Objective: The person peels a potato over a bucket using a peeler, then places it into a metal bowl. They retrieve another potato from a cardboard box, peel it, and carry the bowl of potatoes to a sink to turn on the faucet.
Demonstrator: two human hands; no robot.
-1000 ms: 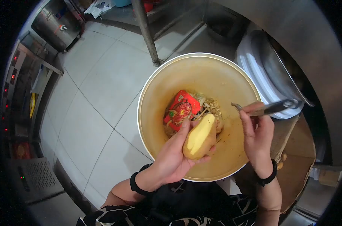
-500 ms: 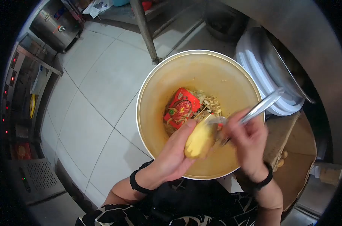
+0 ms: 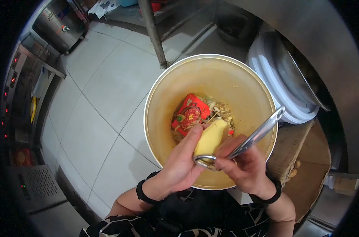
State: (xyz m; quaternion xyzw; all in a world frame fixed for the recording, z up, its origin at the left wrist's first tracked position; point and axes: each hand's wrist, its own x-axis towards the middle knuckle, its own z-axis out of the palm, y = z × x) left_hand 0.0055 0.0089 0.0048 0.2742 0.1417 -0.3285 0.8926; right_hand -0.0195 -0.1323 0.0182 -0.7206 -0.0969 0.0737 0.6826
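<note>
A peeled yellow potato lies in my left hand, its upper end pointing up and right. My right hand grips a metal peeler, whose looped head rests against the potato's lower end while the handle points up to the right. Both hands are over a deep, pale bin. Inside it, below the hands, lie a red packet and a heap of scraps.
White lids and a metal basin stand beside the bin. A cardboard box with some round items is at the right. A metal table leg rises behind. Tiled floor spreads leftward.
The peeler head has moved down and left to the potato's lower end, and my right hand has shifted down and left with it. The potato's upper end shows more clearly.
</note>
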